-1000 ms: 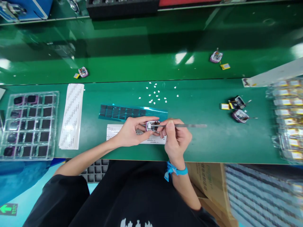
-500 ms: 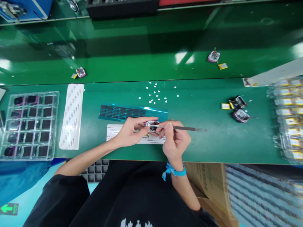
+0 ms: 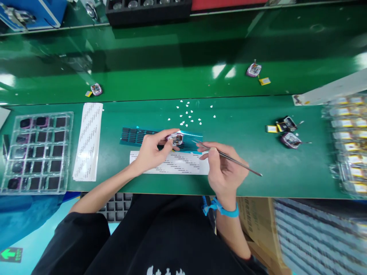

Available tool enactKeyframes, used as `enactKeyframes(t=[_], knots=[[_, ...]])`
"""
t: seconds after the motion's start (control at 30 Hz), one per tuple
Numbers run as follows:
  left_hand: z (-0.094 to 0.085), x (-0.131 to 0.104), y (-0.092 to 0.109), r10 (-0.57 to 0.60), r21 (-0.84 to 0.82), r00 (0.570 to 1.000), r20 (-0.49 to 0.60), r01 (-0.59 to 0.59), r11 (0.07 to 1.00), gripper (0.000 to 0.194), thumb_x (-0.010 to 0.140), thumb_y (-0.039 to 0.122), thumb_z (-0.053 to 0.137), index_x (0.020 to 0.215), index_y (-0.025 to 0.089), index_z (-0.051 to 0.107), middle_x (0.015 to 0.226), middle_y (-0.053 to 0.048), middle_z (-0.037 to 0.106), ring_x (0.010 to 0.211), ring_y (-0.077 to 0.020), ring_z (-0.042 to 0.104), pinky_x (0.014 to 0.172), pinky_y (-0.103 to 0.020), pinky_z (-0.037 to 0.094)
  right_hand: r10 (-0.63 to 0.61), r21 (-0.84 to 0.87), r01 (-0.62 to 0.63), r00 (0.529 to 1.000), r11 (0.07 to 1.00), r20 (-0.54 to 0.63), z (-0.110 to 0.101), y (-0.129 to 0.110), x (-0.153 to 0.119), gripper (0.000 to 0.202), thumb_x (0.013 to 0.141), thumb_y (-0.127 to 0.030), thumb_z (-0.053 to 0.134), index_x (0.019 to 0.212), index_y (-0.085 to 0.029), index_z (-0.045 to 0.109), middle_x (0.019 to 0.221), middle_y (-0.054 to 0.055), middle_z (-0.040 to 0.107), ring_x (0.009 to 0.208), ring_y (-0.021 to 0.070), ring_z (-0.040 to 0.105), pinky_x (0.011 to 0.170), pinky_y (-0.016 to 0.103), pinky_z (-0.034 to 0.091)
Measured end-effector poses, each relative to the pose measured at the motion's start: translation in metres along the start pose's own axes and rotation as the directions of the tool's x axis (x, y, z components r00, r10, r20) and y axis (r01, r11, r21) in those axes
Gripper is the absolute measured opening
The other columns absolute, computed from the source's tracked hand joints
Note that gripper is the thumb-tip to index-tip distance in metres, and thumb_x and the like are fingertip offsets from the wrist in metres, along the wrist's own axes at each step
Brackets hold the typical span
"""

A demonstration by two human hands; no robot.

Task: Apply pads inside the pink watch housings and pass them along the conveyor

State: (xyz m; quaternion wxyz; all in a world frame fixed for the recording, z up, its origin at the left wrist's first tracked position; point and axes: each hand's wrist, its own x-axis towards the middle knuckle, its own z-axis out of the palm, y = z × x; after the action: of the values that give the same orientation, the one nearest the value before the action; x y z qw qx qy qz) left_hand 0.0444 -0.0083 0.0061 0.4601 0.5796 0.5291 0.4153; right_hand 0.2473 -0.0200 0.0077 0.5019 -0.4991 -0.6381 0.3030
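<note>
On the green table (image 3: 258, 179), the left hand (image 3: 150, 151) is gripping a small device (image 3: 175, 138); the right hand (image 3: 225, 168) is pinching tweezers (image 3: 229, 158).

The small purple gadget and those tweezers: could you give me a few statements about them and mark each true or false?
1. The left hand holds the small purple gadget. True.
2. The right hand holds scissors. False: it holds tweezers.
3. The tweezers touch the gadget. False: their tip is apart from it.
4. A clear tray of compartments lies at the left. True.
</note>
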Motion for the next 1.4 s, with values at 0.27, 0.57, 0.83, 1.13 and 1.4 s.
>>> enactKeyframes(t=[0.27, 0.57, 0.83, 1.13, 1.4], knots=[[-0.024, 0.015, 0.0, 0.112, 0.409, 0.991, 0.079, -0.135, 0.903, 0.023, 0.099, 0.021, 0.053, 0.107, 0.017, 0.073, 0.09, -0.005, 0.08, 0.061, -0.013, 0.065, 0.059, -0.026, 0.047, 0.086, -0.08, -0.06, 0.918, 0.995, 0.386, -0.005, 0.023, 0.027, 0.019, 0.101, -0.032, 0.059, 0.101, -0.023, 0.076, 0.102, 0.004, 0.079, 0.088, 0.0187, 0.075, 0.069, 0.031, 0.061], [-0.022, 0.016, -0.008, 0.201, 0.372, 0.898, 0.391, -0.354, 0.858, 0.028, 0.104, 0.018, 0.045, 0.113, 0.02, 0.071, 0.11, -0.008, 0.075, 0.107, -0.0219, 0.066, 0.094, -0.037, 0.052, -0.019, -0.069, 0.058, 0.888, 0.996, 0.46, -0.009, 0.036, 0.037, 0.02, 0.1, -0.029, 0.06, 0.105, -0.024, 0.079, 0.103, 0.004, 0.08, 0.089, 0.021, 0.075, 0.068, 0.034, 0.06], [-0.016, 0.018, -0.018, 0.249, 0.36, 0.834, 0.493, -0.455, 0.814, 0.029, 0.105, 0.015, 0.042, 0.114, 0.021, 0.07, 0.107, -0.009, 0.072, 0.109, -0.0224, 0.064, 0.095, -0.039, 0.047, -0.166, 0.009, 0.184, 0.862, 0.983, 0.479, -0.009, 0.047, 0.044, 0.017, 0.099, -0.023, 0.066, 0.105, -0.028, 0.081, 0.104, 0.002, 0.081, 0.092, 0.0241, 0.077, 0.08, 0.043, 0.063], [-0.013, 0.018, -0.023, 0.268, 0.391, 0.817, 0.51, -0.498, 0.774, 0.034, 0.104, 0.009, 0.035, 0.113, 0.019, 0.066, 0.109, -0.01, 0.072, 0.106, -0.0229, 0.063, 0.092, -0.039, 0.047, -0.383, -0.009, 0.427, 0.82, 0.904, 0.425, -0.016, 0.051, 0.057, 0.034, 0.1, -0.013, 0.059, 0.124, -0.033, 0.073, 0.122, 0.0, 0.076, 0.107, 0.0246, 0.076, 0.087, 0.044, 0.066], [-0.004, 0.005, 0.006, 0.284, -0.313, 0.952, 0.119, -0.235, 0.92, 0.015, 0.105, 0.028, 0.049, 0.111, 0.022, 0.062, 0.106, -0.008, 0.078, 0.101, -0.0236, 0.073, 0.093, -0.041, 0.053, -0.664, -0.171, 0.666, 0.744, 0.726, 0.08, 0.005, 0.035, 0.1, 0.042, 0.101, -0.011, 0.061, 0.137, -0.032, 0.066, 0.123, 0.004, 0.076, 0.096, 0.0213, 0.078, 0.08, 0.034, 0.065]])
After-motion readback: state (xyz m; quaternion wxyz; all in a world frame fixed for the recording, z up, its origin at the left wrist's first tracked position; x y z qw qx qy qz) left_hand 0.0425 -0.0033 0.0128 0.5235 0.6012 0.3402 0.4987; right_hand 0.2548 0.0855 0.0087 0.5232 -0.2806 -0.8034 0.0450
